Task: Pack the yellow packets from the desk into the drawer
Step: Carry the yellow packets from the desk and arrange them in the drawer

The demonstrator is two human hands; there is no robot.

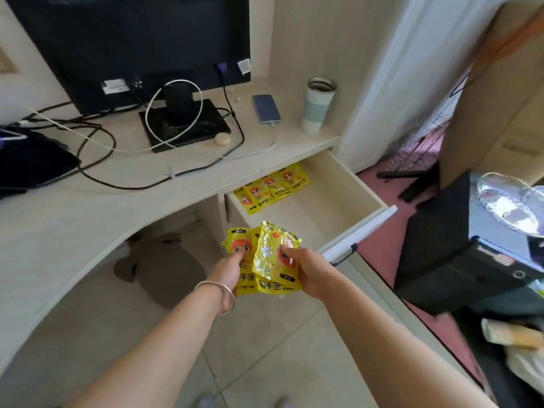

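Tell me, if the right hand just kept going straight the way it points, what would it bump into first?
Probably the open drawer: the right hand, gripping a yellow packet, points up and ahead toward the drawer's bare floor. Depth is hard to judge from one view.

Packets, counted for you

You have four yellow packets in the drawer (272, 188), at least two more in your hands (265, 260), one phone (266, 108), one tumbler (318, 104).

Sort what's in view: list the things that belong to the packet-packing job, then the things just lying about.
Job:
left hand holding yellow cartoon-printed packets
right hand holding a shiny yellow packet
row of yellow packets already in the drawer
open pale wooden drawer

Lying about:
blue phone
white and pale-green tumbler
black monitor
black and white cables
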